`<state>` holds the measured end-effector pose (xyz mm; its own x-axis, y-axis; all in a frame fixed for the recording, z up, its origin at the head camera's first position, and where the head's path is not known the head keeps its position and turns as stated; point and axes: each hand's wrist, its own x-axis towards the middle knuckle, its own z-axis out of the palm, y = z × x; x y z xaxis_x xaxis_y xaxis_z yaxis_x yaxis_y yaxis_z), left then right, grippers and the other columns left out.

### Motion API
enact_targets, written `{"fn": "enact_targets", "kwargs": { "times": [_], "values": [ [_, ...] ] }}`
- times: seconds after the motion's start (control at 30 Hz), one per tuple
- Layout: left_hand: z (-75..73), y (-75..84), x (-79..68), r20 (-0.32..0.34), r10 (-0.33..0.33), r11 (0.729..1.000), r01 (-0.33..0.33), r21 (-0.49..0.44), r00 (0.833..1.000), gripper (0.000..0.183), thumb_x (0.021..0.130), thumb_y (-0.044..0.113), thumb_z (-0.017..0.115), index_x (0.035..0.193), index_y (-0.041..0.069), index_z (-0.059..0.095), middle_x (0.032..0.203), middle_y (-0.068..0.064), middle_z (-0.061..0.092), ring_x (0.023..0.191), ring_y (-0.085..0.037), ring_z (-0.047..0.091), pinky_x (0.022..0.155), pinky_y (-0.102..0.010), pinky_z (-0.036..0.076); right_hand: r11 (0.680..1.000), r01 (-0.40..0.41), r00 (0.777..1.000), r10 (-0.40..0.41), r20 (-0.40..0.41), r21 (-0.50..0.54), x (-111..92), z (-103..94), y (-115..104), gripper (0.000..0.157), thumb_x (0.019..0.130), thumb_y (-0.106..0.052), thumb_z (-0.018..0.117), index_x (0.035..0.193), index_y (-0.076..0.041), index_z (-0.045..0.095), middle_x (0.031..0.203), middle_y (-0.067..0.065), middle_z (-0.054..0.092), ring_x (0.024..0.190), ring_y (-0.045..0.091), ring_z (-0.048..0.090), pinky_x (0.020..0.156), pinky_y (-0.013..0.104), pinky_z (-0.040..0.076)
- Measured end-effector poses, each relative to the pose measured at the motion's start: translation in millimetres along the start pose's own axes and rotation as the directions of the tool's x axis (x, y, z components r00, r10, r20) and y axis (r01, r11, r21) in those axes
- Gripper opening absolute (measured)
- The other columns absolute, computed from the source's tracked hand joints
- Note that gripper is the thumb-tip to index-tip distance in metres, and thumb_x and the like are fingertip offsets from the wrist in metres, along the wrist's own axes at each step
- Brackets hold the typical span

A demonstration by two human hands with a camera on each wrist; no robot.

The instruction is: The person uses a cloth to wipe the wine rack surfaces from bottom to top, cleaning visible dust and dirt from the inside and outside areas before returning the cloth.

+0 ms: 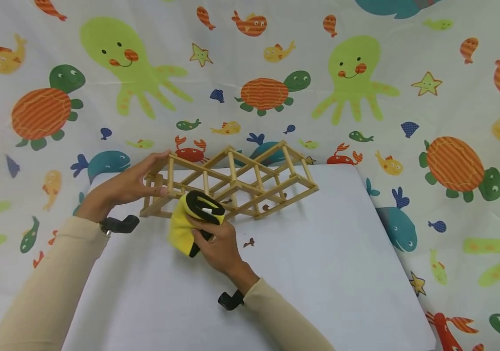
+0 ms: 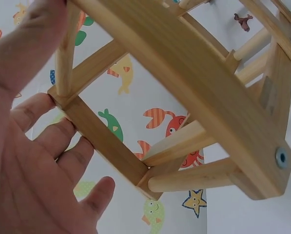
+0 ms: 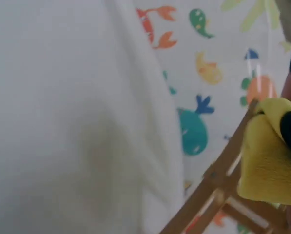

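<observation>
A wooden lattice rack (image 1: pixel 234 185), its slats joined by round dowels, stands at the back of the white table. My left hand (image 1: pixel 138 181) holds its left end, thumb on the near side; in the left wrist view the fingertips of that hand (image 2: pixel 43 170) touch the outer slats. A folded yellow cloth (image 1: pixel 180 228) with black edging is gripped in my right hand (image 1: pixel 221 246), close in front of the rack's left part. Whether the cloth touches the wood is hard to tell. The right wrist view shows the cloth (image 3: pixel 269 161) before the rack's slats (image 3: pixel 216 178).
Small brown scraps (image 1: pixel 249 242) lie on the white table (image 1: pixel 320 273), some under the rack. Behind it hangs a curtain (image 1: pixel 302 29) printed with sea animals. Each wrist carries a black camera mount (image 1: pixel 120 224).
</observation>
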<state>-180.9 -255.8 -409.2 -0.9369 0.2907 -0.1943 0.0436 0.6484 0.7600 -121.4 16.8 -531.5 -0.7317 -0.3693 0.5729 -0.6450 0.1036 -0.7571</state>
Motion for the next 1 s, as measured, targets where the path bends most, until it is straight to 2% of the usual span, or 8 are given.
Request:
{"fn": "enact_targets", "kwargs": {
  "times": [0.17,0.27,0.43,0.67,0.73,0.87,0.93,1.0],
  "values": [
    [-0.6,-0.9,1.4,0.002,0.019,1.000,-0.019,0.004,1.000,0.104,0.093,0.017,0.084,0.171,0.015,0.015,0.177,-0.020,0.021,0.161,-0.051,0.020,0.119,-0.084,0.020,0.995,0.092,0.995,-0.093,-0.041,-0.039,23.8,25.2,-14.4,0.031,0.101,-0.010,0.071,0.132,-0.009,0.075,0.138,0.010,0.071,0.126,0.017,0.069,0.107,0.024,0.056],
    [-1.5,-1.2,1.1,0.001,0.022,1.000,-0.022,0.009,1.000,0.103,0.093,0.017,0.083,0.171,0.015,0.016,0.176,-0.021,0.024,0.161,-0.051,0.021,0.118,-0.084,0.021,0.989,0.014,0.998,-0.005,0.061,-0.145,26.6,42.1,-14.2,0.025,0.102,-0.016,0.072,0.125,-0.014,0.080,0.126,0.005,0.077,0.117,0.010,0.072,0.099,0.015,0.055],
    [-1.1,-0.9,0.9,0.010,0.005,1.000,-0.005,0.024,1.000,0.107,0.091,0.022,0.086,0.171,0.015,0.014,0.175,-0.022,0.023,0.160,-0.053,0.021,0.117,-0.086,0.021,0.951,-0.067,0.957,0.147,0.251,-0.301,13.2,56.0,-6.6,0.017,0.100,-0.022,0.073,0.112,-0.022,0.085,0.108,-0.006,0.080,0.095,-0.002,0.067,0.079,0.005,0.048],
    [-4.3,1.8,1.4,-0.007,0.008,1.000,-0.007,0.027,1.000,0.104,0.092,0.019,0.084,0.171,0.014,0.015,0.176,-0.022,0.023,0.161,-0.052,0.021,0.118,-0.085,0.021,0.973,0.012,0.997,0.007,0.082,-0.232,18.8,60.7,-4.2,0.019,0.099,-0.017,0.073,0.114,-0.017,0.084,0.111,0.000,0.082,0.099,0.005,0.074,0.085,0.011,0.057],
    [-4.4,1.5,1.6,-0.010,0.011,1.000,-0.011,0.025,1.000,0.105,0.092,0.018,0.084,0.170,0.014,0.016,0.176,-0.022,0.024,0.161,-0.051,0.021,0.118,-0.084,0.021,0.961,-0.059,0.977,0.111,0.184,-0.269,20.3,62.4,-2.9,0.020,0.099,-0.020,0.072,0.115,-0.021,0.085,0.109,-0.006,0.081,0.094,0.000,0.070,0.078,0.008,0.053],
    [-1.9,0.6,1.9,0.006,0.010,1.000,-0.011,0.027,1.000,0.107,0.091,0.021,0.086,0.171,0.014,0.015,0.175,-0.022,0.024,0.160,-0.052,0.021,0.118,-0.084,0.021,0.920,-0.106,0.880,0.263,0.396,-0.377,7.6,65.6,0.8,0.028,0.100,-0.024,0.072,0.125,-0.036,0.079,0.120,-0.012,0.079,0.096,-0.003,0.064,0.073,0.006,0.043],
    [-1.6,1.2,1.6,0.007,0.010,0.999,-0.010,0.033,1.000,0.108,0.091,0.022,0.086,0.171,0.014,0.014,0.175,-0.023,0.024,0.160,-0.053,0.022,0.117,-0.085,0.022,0.926,-0.058,0.887,0.219,0.407,-0.372,0.4,67.7,1.8,0.035,0.102,-0.024,0.071,0.133,-0.040,0.073,0.130,-0.010,0.076,0.106,-0.001,0.066,0.079,0.006,0.044],
    [-2.0,2.5,0.9,0.000,0.006,0.999,-0.006,0.037,1.000,0.107,0.091,0.023,0.086,0.171,0.014,0.015,0.175,-0.023,0.025,0.160,-0.053,0.022,0.117,-0.085,0.022,0.940,0.009,0.924,0.123,0.362,-0.341,-2.9,70.0,1.2,0.037,0.103,-0.023,0.071,0.136,-0.038,0.071,0.133,-0.005,0.075,0.111,0.003,0.070,0.087,0.006,0.048]
  ]
}}
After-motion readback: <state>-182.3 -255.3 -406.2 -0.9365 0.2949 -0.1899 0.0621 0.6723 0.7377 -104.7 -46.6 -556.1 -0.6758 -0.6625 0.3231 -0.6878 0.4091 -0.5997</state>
